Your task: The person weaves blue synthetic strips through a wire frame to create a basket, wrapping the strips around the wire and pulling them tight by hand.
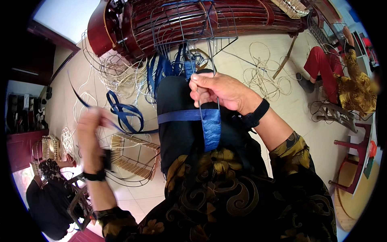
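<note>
A dark wire basket frame reaches from my lap toward the wooden bench. My right hand is closed around its two long parallel wires. Nearest my body, flat blue strap wrapping covers the span between those wires, and another short wrapped piece shows just beyond my fingers. From the wrapping, a blue strap runs left across my thigh to my left hand. That hand, blurred by motion, is raised out to the left and gripping the strap, whose thin end sticks up beyond it. Its exact finger positions are smeared.
Blue strap coils and tangled pale cord lie on the floor. A partly woven basket frame sits beside my left leg. Ahead stands a reddish wooden bench. Seated people are at right and lower left.
</note>
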Motion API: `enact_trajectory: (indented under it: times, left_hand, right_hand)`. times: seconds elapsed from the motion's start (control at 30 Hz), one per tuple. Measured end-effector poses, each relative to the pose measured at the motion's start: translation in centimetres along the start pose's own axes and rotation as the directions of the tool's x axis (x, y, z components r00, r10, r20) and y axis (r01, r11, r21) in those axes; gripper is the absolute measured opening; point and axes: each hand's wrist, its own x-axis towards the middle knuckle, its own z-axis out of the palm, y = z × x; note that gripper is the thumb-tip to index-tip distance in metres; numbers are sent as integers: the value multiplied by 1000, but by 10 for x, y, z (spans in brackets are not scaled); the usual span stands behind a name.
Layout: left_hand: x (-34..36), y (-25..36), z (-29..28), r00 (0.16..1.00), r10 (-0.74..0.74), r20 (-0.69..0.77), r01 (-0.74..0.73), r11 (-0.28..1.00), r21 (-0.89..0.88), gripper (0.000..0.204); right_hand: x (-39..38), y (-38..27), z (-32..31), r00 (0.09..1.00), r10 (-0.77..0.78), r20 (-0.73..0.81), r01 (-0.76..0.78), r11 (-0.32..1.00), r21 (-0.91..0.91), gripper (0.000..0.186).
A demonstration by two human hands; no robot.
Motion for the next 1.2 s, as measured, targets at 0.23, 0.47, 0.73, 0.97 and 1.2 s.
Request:
enact_trajectory:
  times: [0.23, 0.47, 0.73, 0.97, 1.2]
  left_hand:
    - [-24, -10, 164, 689, -68, 722, 689, 372, -622, 47]
    - [-14, 9, 187, 935, -153, 321, 353, 502, -790, 31]
    - [-32, 13, 188, 971, -189, 147, 229, 551, -803, 32]
    - [-30, 15, 187, 974, -173, 146, 220, 576, -787, 34]
    - [-34, 9, 182, 978, -160, 130, 199, 573, -795, 32]
  right_hand:
    - [1, 1, 6, 1000, -6, 26, 6, 1000, 0, 32]
    - [7, 6, 5, 997, -57, 49, 56, 998, 11, 34]
    - [7, 9, 6, 981, -152, 118, 155, 988, -14, 34]
    - [-6, 20, 2, 985, -133, 111, 136, 990, -24, 30]
    - [-52, 42, 1, 987, -143, -69, 119, 954, -274, 26]
